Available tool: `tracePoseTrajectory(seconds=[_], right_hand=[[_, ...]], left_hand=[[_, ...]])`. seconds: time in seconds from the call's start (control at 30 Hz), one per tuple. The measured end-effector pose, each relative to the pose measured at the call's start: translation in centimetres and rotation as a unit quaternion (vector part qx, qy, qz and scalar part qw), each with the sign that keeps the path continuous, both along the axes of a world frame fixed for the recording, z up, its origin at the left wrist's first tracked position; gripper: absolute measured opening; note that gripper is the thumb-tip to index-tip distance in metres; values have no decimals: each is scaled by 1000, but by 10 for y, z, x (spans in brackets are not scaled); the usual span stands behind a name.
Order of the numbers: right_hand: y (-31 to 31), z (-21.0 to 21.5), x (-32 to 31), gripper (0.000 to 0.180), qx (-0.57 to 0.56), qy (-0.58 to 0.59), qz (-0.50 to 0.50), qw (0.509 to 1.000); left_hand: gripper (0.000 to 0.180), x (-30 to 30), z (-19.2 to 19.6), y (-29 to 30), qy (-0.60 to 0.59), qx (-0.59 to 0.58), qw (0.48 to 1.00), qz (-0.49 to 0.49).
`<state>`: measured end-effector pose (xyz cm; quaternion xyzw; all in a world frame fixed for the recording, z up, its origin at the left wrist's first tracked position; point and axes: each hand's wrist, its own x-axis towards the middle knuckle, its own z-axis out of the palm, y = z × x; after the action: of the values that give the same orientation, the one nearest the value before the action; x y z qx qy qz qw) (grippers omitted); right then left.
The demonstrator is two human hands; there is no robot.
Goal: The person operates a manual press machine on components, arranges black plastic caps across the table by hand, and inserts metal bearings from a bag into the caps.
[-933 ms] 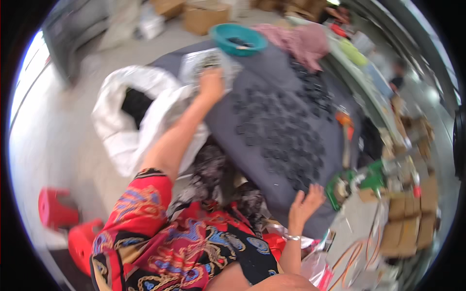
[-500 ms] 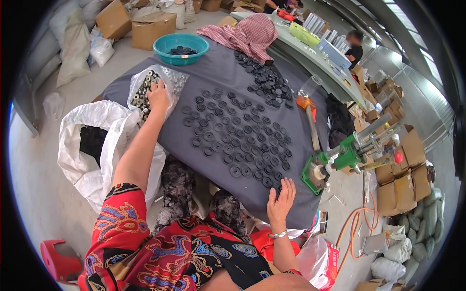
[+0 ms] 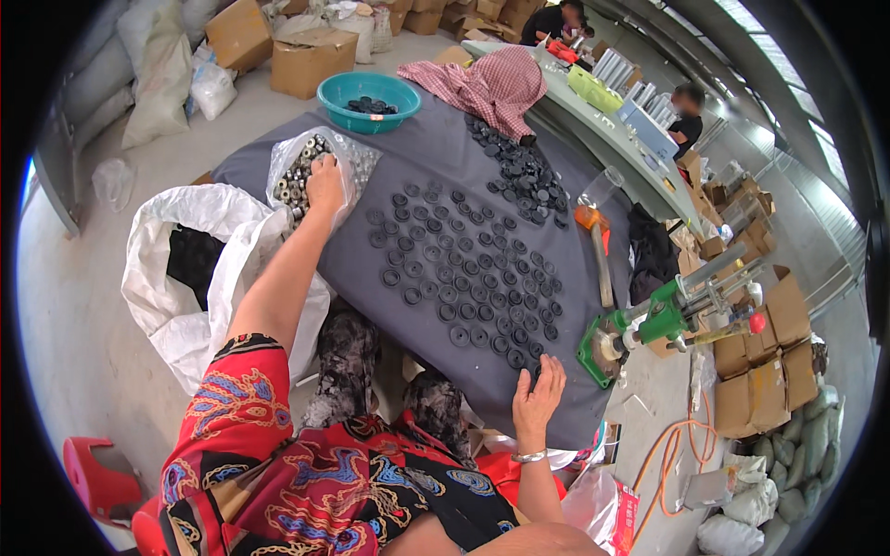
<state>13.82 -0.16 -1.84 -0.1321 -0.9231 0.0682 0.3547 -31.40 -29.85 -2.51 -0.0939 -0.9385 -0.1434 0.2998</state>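
My left hand (image 3: 324,188) reaches into a clear plastic bag (image 3: 363,167) of small silvery and dark cylindrical metal parts (image 3: 295,178). Its fingers are curled together among the parts, and what they grip is hidden. Spread over the dark grey tablecloth (image 3: 408,347) are many black round discs (image 3: 461,285) with raised rims, set apart in loose rows. My right hand (image 3: 538,400), wearing a bracelet, lies flat and open at the table's near edge, its fingertips beside the nearest discs. A heap of similar black discs (image 3: 528,176) is piled at the far right.
A teal basin (image 3: 336,119) with black pieces stands at the back. At the right are a hammer (image 3: 598,246), a clear cup (image 3: 604,185) and a green hand press (image 3: 663,315). A white sack (image 3: 148,269) sits on the left. Two people work at the far table (image 3: 556,93).
My left hand's fingers have drawn together within the bag of metal parts. My right hand stays by the discs. The whole view has shifted slightly.
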Motion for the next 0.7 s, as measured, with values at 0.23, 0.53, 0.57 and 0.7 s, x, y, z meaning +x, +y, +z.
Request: tracePoseTrajectory(seconds=[0.23, 0.53, 0.57, 0.7], right_hand=[[-2, 2, -1, 42, 13, 14, -10, 1000], [-3, 0, -3, 40, 30, 13, -28, 999], [-4, 1, -4, 40, 28, 12, -23, 999], [-4, -1, -5, 40, 28, 9, -13, 999]], left_hand=[[20, -6, 14, 4, -28, 58, 997, 38], [43, -32, 39, -6, -188, 734, 645, -94], [43, -30, 43, -15, -185, 734, 647, -90], [40, -20, 51, -34, -229, 906, 313, -171]])
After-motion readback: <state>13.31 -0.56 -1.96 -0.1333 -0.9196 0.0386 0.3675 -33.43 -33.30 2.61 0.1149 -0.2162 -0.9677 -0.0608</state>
